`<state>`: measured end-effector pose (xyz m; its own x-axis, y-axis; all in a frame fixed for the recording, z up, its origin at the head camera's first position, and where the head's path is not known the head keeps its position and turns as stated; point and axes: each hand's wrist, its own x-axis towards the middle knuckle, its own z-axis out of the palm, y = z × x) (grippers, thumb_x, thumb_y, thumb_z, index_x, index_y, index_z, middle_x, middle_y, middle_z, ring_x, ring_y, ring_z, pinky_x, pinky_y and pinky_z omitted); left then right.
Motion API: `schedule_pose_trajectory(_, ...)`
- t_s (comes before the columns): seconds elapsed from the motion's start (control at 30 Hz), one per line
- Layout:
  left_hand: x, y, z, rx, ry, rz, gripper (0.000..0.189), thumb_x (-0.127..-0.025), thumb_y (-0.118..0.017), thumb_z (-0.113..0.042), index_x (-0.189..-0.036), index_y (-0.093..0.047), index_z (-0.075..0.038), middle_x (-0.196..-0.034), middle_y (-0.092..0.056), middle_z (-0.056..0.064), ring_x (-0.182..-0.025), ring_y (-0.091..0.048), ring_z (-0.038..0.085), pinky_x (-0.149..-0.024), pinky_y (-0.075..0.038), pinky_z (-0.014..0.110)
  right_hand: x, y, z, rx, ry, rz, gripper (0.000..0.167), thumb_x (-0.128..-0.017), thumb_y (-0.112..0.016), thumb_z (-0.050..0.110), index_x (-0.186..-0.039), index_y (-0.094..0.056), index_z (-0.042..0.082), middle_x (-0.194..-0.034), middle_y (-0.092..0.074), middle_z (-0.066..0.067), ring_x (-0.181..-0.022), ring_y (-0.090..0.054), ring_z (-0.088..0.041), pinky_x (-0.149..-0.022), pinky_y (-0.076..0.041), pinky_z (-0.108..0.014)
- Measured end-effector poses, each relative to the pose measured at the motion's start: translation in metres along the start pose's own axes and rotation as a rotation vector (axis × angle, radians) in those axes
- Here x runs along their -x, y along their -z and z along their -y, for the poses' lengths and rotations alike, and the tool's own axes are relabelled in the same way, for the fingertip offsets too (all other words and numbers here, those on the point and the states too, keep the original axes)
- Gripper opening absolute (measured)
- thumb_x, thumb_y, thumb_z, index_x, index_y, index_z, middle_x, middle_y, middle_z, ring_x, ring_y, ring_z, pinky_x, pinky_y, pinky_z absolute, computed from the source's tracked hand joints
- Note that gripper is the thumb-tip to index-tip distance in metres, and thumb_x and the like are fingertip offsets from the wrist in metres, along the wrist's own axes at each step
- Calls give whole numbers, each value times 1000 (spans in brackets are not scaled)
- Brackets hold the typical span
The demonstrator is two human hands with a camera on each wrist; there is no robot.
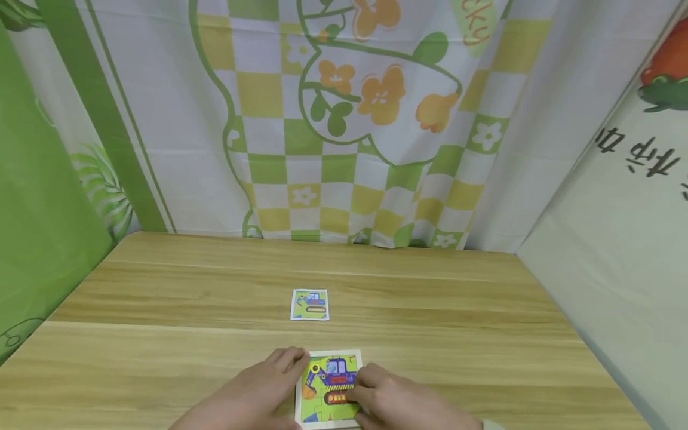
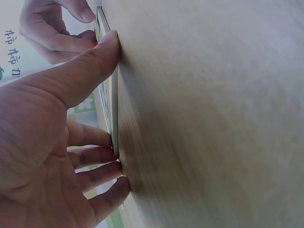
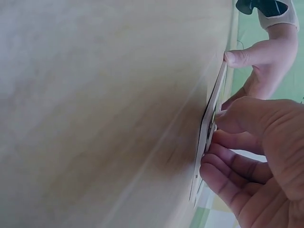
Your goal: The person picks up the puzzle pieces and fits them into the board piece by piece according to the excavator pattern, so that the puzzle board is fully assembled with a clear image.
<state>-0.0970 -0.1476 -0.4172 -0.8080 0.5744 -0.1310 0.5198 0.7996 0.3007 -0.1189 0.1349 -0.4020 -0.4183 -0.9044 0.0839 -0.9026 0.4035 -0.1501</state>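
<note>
A square jigsaw puzzle board (image 1: pixel 329 424) with a pale frame lies on the table, with a blue excavator on green in it. My left hand (image 1: pixel 258 388) holds the board along its left side, thumb near the near corner and fingers at the far corner. On the right side is my right hand (image 1: pixel 395 397), its thumb and index finger pinching a puzzle piece at the inner right edge. That piece (image 3: pixel 212 124) shows only partly between the fingertips. The other right fingers (image 3: pixel 223 164) curl beside the frame.
Beyond the board, a small picture card (image 1: pixel 310 305) with the same excavator lies flat on the wooden table (image 1: pixel 430 298). A patterned curtain (image 1: pixel 269 119) hangs behind the table, with a green cloth (image 1: pixel 43 209) on the left and a pale one (image 1: pixel 618 239) on the right.
</note>
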Motion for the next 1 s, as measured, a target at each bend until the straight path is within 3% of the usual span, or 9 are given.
schedule_pose_trajectory(0.53, 0, 1, -1, 4, -4, -4, 106, -81, -82, -58, -157, -40, 4, -159, -45, 17, -144, -49, 36, -113, -54, 46, 0, -2, 0, -65, -38, 9, 18, -99, -71, 18, -116, -76, 15, -104, -62, 10, -91, -47, 7, -72, -42, 0)
schedule_pose_trajectory(0.77, 1, 0, -1, 21, 8, -2, 106, -81, -84, -54, -158, -39, 4, -161, -44, 16, -146, -47, 34, -114, -53, 48, 1, -3, 0, -138, -92, 29, 22, -102, -69, 20, -122, -77, 14, -107, -63, 9, -91, -48, 8, -72, -47, -3)
schedule_pose_trajectory(1.0, 1, 0, -1, 30, 11, 4, 106, -81, -85, -53, -158, -39, 3, -162, -44, 15, -146, -46, 33, -115, -52, 48, 2, -2, 0, -139, -93, 21, 24, -103, -68, 23, -123, -75, 13, -109, -62, 8, -94, -49, 7, -75, -48, -4)
